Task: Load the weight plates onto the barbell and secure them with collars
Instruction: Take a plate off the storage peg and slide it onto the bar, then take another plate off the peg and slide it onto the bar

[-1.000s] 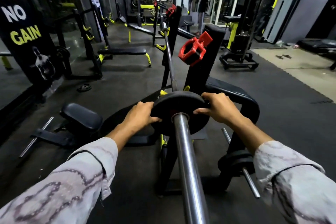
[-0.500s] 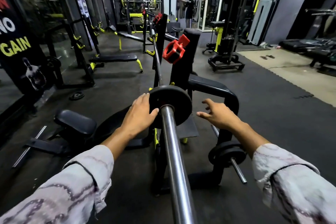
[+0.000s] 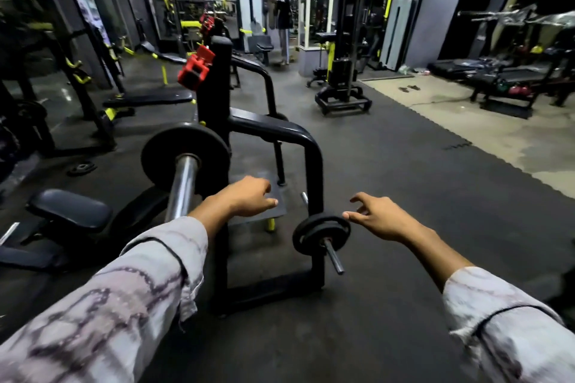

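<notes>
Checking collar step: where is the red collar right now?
Head view, upper left of centre: the red collar sits on the black rack post, above and behind the loaded plate, not on the barbell.

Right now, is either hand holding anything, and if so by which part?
Nothing is held. The left hand hangs free beside the barbell, and the right hand reaches with spread fingers toward the small plates on the rack peg, not yet gripping them.

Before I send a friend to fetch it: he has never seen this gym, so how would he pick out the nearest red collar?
Find the black rack upright just behind the plate loaded on the barbell. The nearest collar sits on the upright's left side, near its top. It is bright red among black and yellow gear, and looks larger than the red collars farther back.
</notes>
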